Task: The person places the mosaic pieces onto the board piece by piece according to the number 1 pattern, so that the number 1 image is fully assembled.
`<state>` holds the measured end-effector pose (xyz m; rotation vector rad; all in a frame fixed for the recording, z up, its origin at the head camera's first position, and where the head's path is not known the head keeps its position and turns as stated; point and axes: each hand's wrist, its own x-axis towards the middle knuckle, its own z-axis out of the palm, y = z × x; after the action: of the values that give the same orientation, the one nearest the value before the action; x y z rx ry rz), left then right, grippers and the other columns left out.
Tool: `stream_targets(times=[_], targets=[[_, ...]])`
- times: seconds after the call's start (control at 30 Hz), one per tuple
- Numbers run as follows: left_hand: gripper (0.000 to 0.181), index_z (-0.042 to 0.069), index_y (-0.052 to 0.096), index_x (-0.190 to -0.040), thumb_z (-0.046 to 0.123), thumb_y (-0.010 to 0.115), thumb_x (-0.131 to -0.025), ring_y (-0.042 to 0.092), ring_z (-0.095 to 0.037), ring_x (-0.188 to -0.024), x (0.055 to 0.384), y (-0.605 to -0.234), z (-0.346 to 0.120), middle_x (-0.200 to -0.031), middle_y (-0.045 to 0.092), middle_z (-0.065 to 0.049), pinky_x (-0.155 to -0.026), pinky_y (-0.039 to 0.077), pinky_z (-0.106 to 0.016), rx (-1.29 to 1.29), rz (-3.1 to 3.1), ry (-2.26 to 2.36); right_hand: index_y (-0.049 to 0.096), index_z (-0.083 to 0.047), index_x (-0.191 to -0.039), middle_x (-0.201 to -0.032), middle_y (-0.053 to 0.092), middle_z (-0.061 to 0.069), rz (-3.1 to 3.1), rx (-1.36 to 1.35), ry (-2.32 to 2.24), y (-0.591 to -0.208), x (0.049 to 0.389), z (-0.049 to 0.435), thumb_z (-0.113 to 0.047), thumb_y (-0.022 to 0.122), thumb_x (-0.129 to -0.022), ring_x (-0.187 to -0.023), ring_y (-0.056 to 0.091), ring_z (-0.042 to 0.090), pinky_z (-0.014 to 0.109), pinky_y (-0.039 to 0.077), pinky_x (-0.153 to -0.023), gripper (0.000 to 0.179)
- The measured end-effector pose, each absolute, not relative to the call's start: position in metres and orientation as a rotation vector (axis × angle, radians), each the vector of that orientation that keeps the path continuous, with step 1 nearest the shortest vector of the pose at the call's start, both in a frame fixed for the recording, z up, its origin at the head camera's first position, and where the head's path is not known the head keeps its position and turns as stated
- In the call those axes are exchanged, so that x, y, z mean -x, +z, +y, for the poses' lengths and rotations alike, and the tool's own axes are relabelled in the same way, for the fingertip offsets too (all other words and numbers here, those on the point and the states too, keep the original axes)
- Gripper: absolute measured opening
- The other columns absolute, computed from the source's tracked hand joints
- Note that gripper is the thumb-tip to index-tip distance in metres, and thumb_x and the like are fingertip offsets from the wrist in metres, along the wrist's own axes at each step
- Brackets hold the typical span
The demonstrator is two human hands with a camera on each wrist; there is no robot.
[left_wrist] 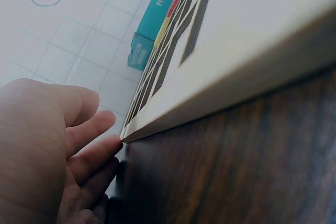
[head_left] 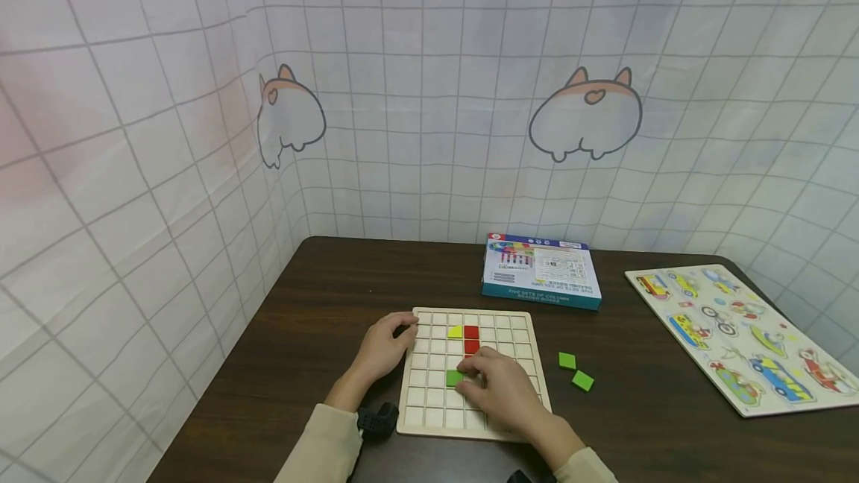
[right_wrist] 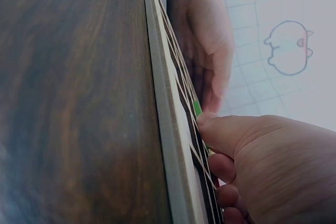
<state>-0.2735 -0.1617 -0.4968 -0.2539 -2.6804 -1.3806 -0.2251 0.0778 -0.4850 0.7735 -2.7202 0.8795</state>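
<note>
A square wooden grid board (head_left: 434, 417) lies on the dark table. My left hand (head_left: 384, 347) rests at its upper left edge, with loosely bent fingertips against the rim in the left wrist view. Over the board's lower middle, my right hand (head_left: 503, 386) has thumb and forefinger at a green square tile (head_left: 453, 378), apparently pinching it. The green tile (right_wrist: 197, 107) also shows beyond the thumb in the right wrist view. Higher on the board sit a yellow piece with a slanted corner (head_left: 455, 332) and a column of red tiles (head_left: 472, 332), its lower part hidden by the right hand.
Two loose green tiles (head_left: 567, 361) lie right of the board. A flat blue and white box (head_left: 542, 274) stands behind it. A picture puzzle board (head_left: 745, 341) lies at the table's right. White gridded cloth (head_left: 423, 95) hangs around the table (head_left: 322, 297).
</note>
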Motion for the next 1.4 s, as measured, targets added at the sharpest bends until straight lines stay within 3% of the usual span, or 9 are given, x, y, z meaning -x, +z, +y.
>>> stream_targets(times=[0.5, 0.73, 0.93, 1.17, 1.4], targets=[[0.030, 0.011, 0.065, -0.126, 0.024, 0.056, -0.100, 0.047, -0.034, -0.131, 0.273, -0.496, -0.161, -0.136, 0.057, -0.011, -0.106, 0.037, -0.056, 0.253, -2.682, -1.377, 0.076, -0.020, -0.092, -0.088, 0.062, -0.016, -2.628, -0.669, 1.049, -0.484, 0.225, 0.086, -0.019, 0.079, -0.083, -0.071, 0.050, 0.003, 0.022, 0.046, -0.063, 0.009], [0.030, 0.011, 0.066, -0.126, 0.024, 0.057, -0.100, 0.048, -0.034, -0.130, 0.273, -0.497, -0.161, -0.135, 0.057, -0.011, -0.106, 0.037, -0.056, 0.240, -2.682, -1.385, 0.076, -0.021, -0.095, -0.082, 0.058, -0.019, -2.671, -0.496, 1.048, -0.478, 0.230, 0.108, -0.022, 0.078, -0.085, -0.067, 0.047, 0.006, 0.022, 0.040, -0.057, 0.011], [0.031, 0.010, 0.065, -0.126, 0.024, 0.057, -0.100, 0.047, -0.035, -0.130, 0.273, -0.496, -0.160, -0.135, 0.057, -0.011, -0.106, 0.037, -0.057, 0.236, -2.683, -1.371, 0.075, -0.016, -0.102, -0.090, 0.064, -0.013, -2.683, -0.522, 1.069, -0.474, 0.235, 0.131, -0.019, 0.077, -0.086, -0.076, 0.055, 0.007, 0.026, 0.051, -0.068, 0.017], [0.030, 0.011, 0.065, -0.126, 0.025, 0.056, -0.100, 0.047, -0.033, -0.131, 0.274, -0.496, -0.162, -0.136, 0.056, -0.010, -0.107, 0.037, -0.056, 0.235, -2.682, -1.376, 0.074, -0.014, -0.105, -0.090, 0.063, -0.006, -2.690, -0.441, 1.019, -0.472, 0.246, 0.160, -0.018, 0.073, -0.089, -0.073, 0.053, 0.011, 0.027, 0.046, -0.062, 0.016], [0.031, 0.012, 0.065, -0.127, 0.025, 0.056, -0.100, 0.048, -0.033, -0.131, 0.274, -0.497, -0.161, -0.136, 0.056, -0.010, -0.107, 0.037, -0.056, 0.234, -2.685, -1.389, 0.073, -0.010, -0.108, -0.103, 0.069, 0.002, -2.652, -0.316, 0.981, -0.471, 0.251, 0.198, -0.019, 0.071, -0.091, -0.088, 0.062, 0.018, 0.039, 0.054, -0.077, 0.019]])
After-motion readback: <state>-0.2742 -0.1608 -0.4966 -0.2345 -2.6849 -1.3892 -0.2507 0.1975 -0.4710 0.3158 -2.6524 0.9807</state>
